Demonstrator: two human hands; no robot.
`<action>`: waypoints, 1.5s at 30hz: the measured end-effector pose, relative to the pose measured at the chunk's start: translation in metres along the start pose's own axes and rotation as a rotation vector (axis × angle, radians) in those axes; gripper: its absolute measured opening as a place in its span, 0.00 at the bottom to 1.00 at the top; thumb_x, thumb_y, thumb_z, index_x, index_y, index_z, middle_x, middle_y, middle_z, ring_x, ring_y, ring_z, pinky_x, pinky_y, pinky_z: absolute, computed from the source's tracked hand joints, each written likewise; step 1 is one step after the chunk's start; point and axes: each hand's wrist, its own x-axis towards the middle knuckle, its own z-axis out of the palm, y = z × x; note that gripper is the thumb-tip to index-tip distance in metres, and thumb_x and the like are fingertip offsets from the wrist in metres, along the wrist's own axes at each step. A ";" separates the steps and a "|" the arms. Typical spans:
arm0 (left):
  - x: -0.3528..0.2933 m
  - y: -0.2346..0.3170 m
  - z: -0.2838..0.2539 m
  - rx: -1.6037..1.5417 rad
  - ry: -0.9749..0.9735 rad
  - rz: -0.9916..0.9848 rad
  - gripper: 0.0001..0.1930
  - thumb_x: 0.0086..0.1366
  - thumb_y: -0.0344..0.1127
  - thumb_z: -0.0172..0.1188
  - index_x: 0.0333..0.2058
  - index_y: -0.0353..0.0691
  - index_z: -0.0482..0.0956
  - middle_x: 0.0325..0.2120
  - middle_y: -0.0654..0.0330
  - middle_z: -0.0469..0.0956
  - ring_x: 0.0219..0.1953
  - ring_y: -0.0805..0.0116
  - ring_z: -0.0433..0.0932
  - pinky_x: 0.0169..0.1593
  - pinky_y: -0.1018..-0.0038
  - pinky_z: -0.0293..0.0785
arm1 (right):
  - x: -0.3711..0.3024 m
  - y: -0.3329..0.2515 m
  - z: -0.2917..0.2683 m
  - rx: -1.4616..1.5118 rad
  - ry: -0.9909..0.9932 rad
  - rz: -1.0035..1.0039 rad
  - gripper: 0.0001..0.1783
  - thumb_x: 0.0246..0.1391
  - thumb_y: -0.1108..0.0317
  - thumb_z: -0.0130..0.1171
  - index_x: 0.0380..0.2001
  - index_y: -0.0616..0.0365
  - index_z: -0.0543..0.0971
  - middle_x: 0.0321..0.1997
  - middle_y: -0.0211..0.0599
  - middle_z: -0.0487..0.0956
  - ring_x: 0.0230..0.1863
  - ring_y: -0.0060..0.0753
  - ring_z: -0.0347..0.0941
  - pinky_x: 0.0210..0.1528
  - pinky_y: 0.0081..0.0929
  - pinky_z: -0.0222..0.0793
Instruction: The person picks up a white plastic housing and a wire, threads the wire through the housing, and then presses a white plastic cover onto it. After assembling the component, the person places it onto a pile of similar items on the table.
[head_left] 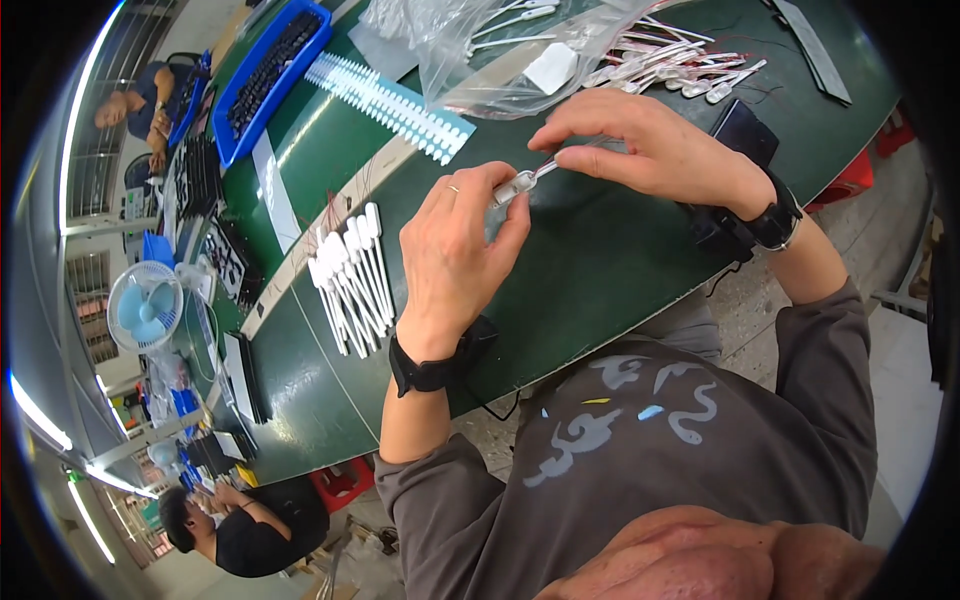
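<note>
My left hand (445,250) is closed, its thumb and forefinger pinching the wide end of a small white paddle-shaped stick (516,187). My right hand (640,150) is closed at the narrow end of the same piece, where thin dark red wires run between finger and thumb. Both hands are above the green table (570,290). To the left of my left hand lies a bundle of similar white paddle-shaped sticks (352,275). Beyond my right hand is a loose pile of clear-looking paddle sticks with red wires (680,75).
A clear plastic bag (440,60) lies at the far side, beside a sheet of white die-cut stickers (395,112). A blue bin (228,150) holds small black parts. A black box-like object (750,135) sits by my right wrist. Two people (255,530) are at the left, near a fan (146,308).
</note>
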 end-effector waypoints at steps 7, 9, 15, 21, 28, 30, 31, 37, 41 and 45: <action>-0.012 -0.019 0.007 -0.338 -0.005 -0.234 0.11 0.59 0.30 0.65 0.41 0.39 0.79 0.31 0.61 0.81 0.28 0.71 0.79 0.31 0.74 0.75 | 0.015 0.000 0.020 0.073 -0.127 0.136 0.09 0.60 0.69 0.59 0.40 0.63 0.80 0.36 0.33 0.80 0.38 0.26 0.74 0.42 0.24 0.69; -0.014 -0.023 0.012 -0.583 -0.085 -0.423 0.12 0.62 0.32 0.65 0.44 0.38 0.80 0.32 0.62 0.81 0.29 0.75 0.78 0.31 0.77 0.76 | 0.017 0.004 0.025 0.131 -0.125 0.164 0.09 0.60 0.69 0.59 0.39 0.64 0.80 0.34 0.33 0.80 0.36 0.24 0.73 0.40 0.23 0.69; -0.011 -0.029 0.023 -0.915 -0.174 -0.643 0.14 0.65 0.34 0.63 0.48 0.35 0.80 0.33 0.62 0.81 0.30 0.79 0.78 0.32 0.79 0.77 | 0.018 0.017 0.030 0.150 -0.128 0.171 0.09 0.60 0.69 0.58 0.38 0.64 0.79 0.30 0.32 0.79 0.32 0.21 0.72 0.37 0.21 0.69; -0.012 -0.031 0.033 -1.132 -0.129 -0.765 0.14 0.66 0.34 0.61 0.47 0.31 0.79 0.32 0.58 0.80 0.30 0.75 0.78 0.33 0.78 0.78 | 0.015 0.025 0.024 0.055 -0.137 0.131 0.09 0.62 0.68 0.57 0.39 0.64 0.80 0.30 0.31 0.79 0.32 0.20 0.72 0.37 0.21 0.69; -0.012 -0.045 0.032 -1.254 -0.051 -0.865 0.12 0.67 0.33 0.59 0.45 0.30 0.79 0.29 0.58 0.79 0.28 0.73 0.78 0.32 0.77 0.78 | 0.011 0.036 0.005 0.050 0.040 0.320 0.14 0.66 0.63 0.53 0.41 0.62 0.81 0.27 0.29 0.76 0.31 0.18 0.71 0.35 0.19 0.66; -0.010 -0.049 0.033 -1.303 -0.043 -0.876 0.12 0.67 0.32 0.58 0.44 0.31 0.79 0.28 0.58 0.79 0.28 0.73 0.78 0.32 0.77 0.78 | 0.013 0.038 0.001 0.052 0.046 0.333 0.14 0.66 0.62 0.52 0.41 0.62 0.81 0.27 0.28 0.76 0.31 0.17 0.71 0.35 0.18 0.65; -0.011 -0.050 0.033 -1.307 -0.047 -0.874 0.12 0.67 0.32 0.58 0.44 0.31 0.79 0.28 0.58 0.79 0.28 0.73 0.78 0.32 0.77 0.78 | 0.014 0.039 0.000 0.057 0.051 0.343 0.14 0.66 0.62 0.52 0.41 0.62 0.81 0.26 0.27 0.75 0.31 0.16 0.70 0.35 0.17 0.64; -0.010 -0.049 0.034 -1.299 -0.011 -0.868 0.12 0.67 0.33 0.59 0.45 0.31 0.79 0.28 0.59 0.78 0.27 0.74 0.77 0.31 0.77 0.79 | 0.015 0.039 -0.009 0.247 0.072 0.328 0.14 0.66 0.62 0.53 0.42 0.61 0.81 0.28 0.24 0.75 0.32 0.13 0.70 0.35 0.14 0.63; -0.011 -0.049 0.035 -1.265 0.017 -0.858 0.12 0.68 0.33 0.59 0.45 0.31 0.79 0.29 0.58 0.79 0.27 0.74 0.77 0.31 0.77 0.79 | 0.016 0.033 -0.009 0.246 0.142 0.285 0.13 0.65 0.64 0.55 0.43 0.61 0.80 0.31 0.22 0.76 0.33 0.12 0.70 0.36 0.13 0.64; -0.011 -0.048 0.037 -1.239 0.101 -0.843 0.13 0.68 0.33 0.58 0.46 0.31 0.78 0.33 0.56 0.80 0.28 0.75 0.78 0.32 0.77 0.79 | 0.016 0.040 -0.006 0.277 0.089 0.218 0.12 0.64 0.66 0.55 0.46 0.61 0.79 0.33 0.24 0.77 0.34 0.12 0.70 0.37 0.14 0.66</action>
